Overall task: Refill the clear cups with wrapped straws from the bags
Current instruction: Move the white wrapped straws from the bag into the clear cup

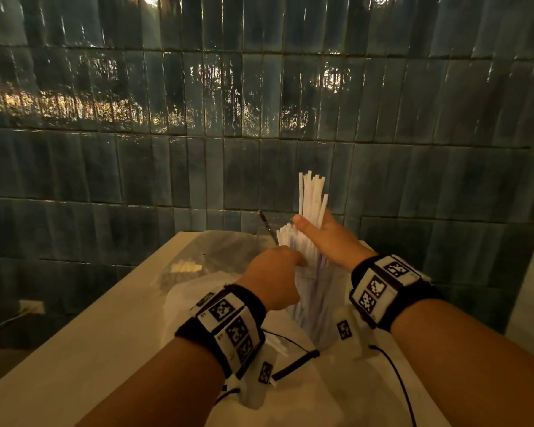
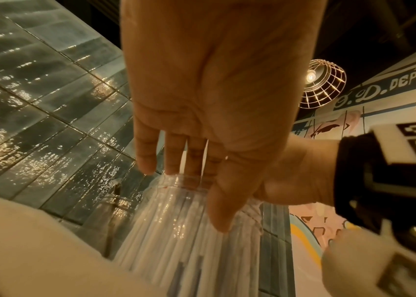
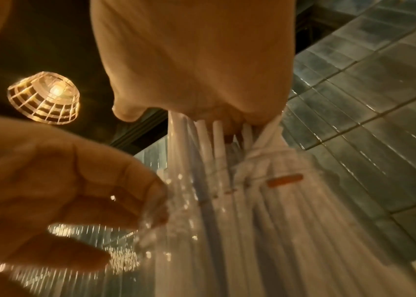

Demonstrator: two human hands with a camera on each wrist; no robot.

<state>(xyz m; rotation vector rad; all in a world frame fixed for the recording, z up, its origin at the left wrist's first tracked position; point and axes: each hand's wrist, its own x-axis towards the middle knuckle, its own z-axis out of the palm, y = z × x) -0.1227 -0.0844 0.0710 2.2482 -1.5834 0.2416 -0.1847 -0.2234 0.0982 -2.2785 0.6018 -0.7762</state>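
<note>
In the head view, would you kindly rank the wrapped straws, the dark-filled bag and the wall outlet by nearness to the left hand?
1. wrapped straws: touching the left hand, on its right.
2. dark-filled bag: on the table, to its left.
3. wall outlet: far left, low on the wall.

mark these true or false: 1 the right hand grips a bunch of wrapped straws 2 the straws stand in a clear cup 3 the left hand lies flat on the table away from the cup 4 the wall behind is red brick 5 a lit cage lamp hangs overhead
1. True: the right hand grips a bunch of wrapped straws.
2. True: their lower ends sit inside the clear cup.
3. False: the left hand is up at the cup's rim, fingers against the straws.
4. False: the wall is glossy dark blue-green tile.
5. True: a lit cage lamp shows in the wrist views.
</note>
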